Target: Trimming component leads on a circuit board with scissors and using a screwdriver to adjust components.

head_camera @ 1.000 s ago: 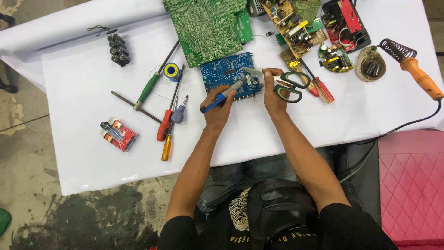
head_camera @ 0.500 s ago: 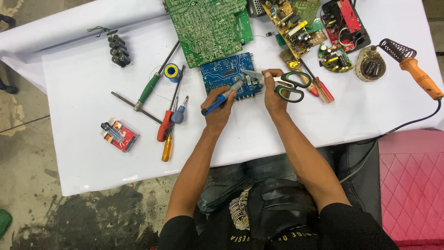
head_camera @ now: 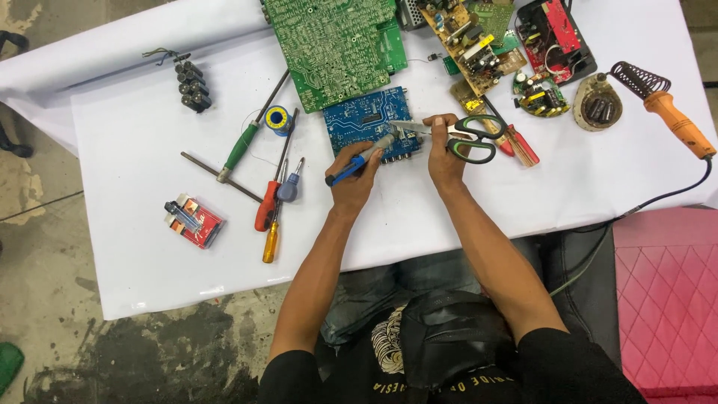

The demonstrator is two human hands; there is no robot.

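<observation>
A small blue circuit board lies on the white table in front of me. My left hand grips a blue-handled tool whose grey tip rests on the board's near right corner. My right hand rests at the board's right edge, fingers on the blades of green-and-black scissors. The scissors lie flat, their tips pointing left over the board.
A large green circuit board lies behind the blue one, with several smaller boards at the back right. Screwdrivers, a solder spool, a red packet and black cylinders lie left. An orange soldering iron rests right.
The hands and tools have barely shifted; the blue-handled tool's tip stays on the blue board.
</observation>
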